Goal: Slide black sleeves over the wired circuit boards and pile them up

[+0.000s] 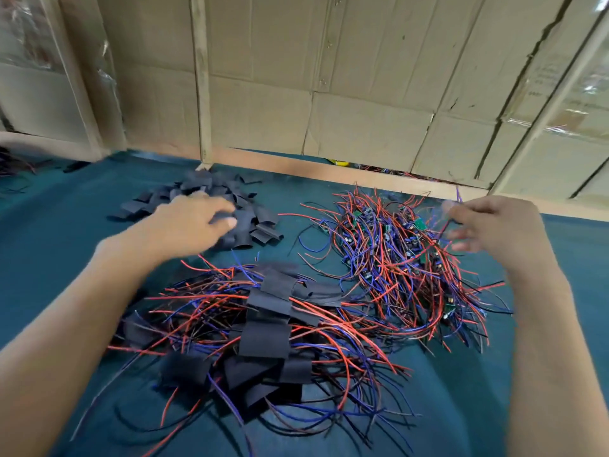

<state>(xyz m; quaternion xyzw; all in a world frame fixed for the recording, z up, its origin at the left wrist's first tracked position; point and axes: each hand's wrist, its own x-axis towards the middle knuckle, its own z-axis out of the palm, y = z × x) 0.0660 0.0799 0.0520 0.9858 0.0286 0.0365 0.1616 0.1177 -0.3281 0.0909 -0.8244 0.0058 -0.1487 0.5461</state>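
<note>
A heap of loose black sleeves (pixel 260 222) lies at the back left of the green table. My left hand (pixel 191 222) rests on this heap, its thumb and curled fingers closed round one dark sleeve; motion blurs the fingertips. To the right sits a tangle of bare wired circuit boards (pixel 395 252) with red and blue leads. My right hand (pixel 491 225), blurred, is at that tangle's far right edge, its upper fingers pinching thin wires, one of which sticks up above them. Near me lies the pile of sleeved boards (pixel 267 324), wires fanning out on both sides.
The green table cloth (pixel 66 232) stretches left and right of the piles. A cardboard wall (pixel 329 94) with a wooden post (pixel 202 94) closes the back edge. More dark sleeves and wires (pixel 19 163) lie at the far left.
</note>
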